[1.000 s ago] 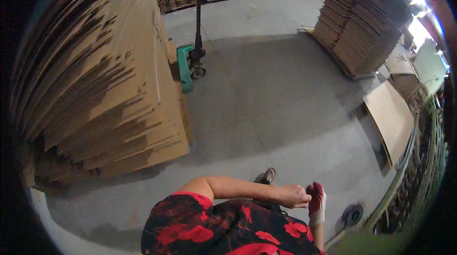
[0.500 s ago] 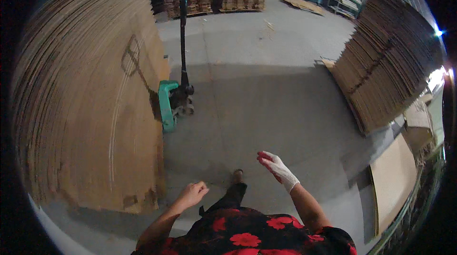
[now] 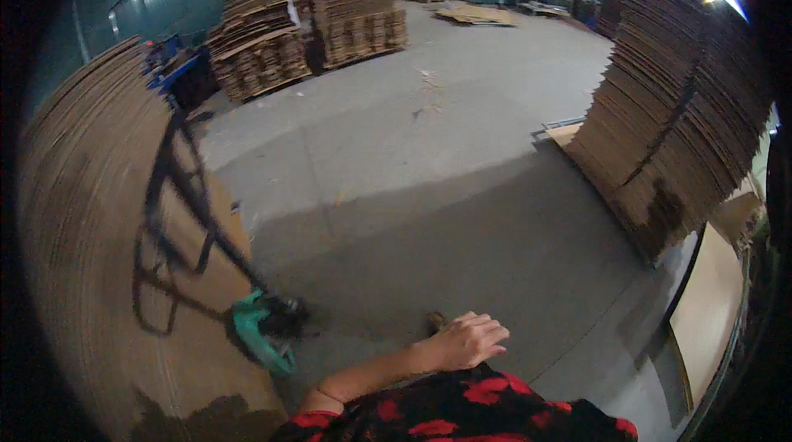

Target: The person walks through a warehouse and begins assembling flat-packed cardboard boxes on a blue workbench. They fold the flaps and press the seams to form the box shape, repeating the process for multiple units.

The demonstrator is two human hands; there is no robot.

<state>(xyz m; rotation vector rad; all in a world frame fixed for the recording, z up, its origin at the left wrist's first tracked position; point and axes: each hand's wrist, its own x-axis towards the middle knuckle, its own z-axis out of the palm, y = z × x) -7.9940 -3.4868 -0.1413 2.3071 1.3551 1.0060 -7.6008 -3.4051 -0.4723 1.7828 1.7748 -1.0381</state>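
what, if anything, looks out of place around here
Small pale scraps lie loose on the grey floor, away from the cardboard stacks, so they look like litter. Farther back, a low spread of tan sheets lies unevenly, unlike the tall stacks. I see no clear spill.

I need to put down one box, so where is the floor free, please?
Free: floor ahead of the left hand, between green pallet jack and right cardboard stack; more beyond toward the back stacks, except small scraps. Crowded: jack beside left stack; right stack beside tan sheet.
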